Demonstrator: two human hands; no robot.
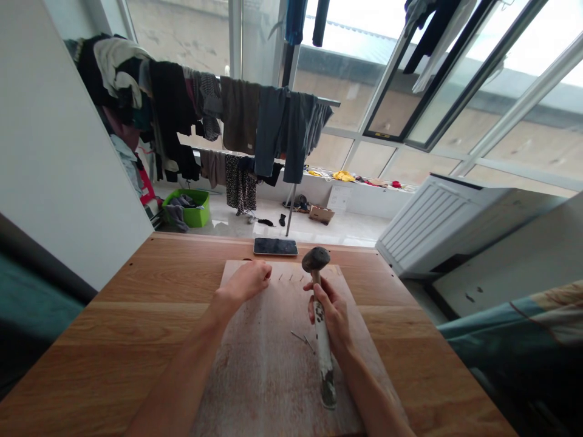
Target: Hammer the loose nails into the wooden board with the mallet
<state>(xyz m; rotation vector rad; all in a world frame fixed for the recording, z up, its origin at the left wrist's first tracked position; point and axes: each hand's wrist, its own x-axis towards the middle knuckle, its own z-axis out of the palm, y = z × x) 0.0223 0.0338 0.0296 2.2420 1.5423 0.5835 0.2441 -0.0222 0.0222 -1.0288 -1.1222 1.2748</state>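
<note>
Hammer [322,340]: over the right half of the pale board [264,376], dark head away from the person, worn white handle running back toward them; whether its butt touches the wood, I can't tell.
Right hand [331,311]: wrapped round the handle just below the head, thumb laid along it, the forearm slanting up from lower right.
Left hand [248,280]: near the board's far left corner, wrist bent, fingers curled in, knuckles up; whether anything is pinched there, I can't make out.
Standing nails [291,277]: a short row between the hands, too thin to count surely; any behind the hands are hidden.
Loose nails [303,338]: lying left of the handle.
Dark object [247,260]: mostly covered by the left hand, unrecognisable.
Phone [276,246]: on the table [136,340] beyond the board, screen dark.
Cut off: both forearms, at the bottom of the view.
</note>
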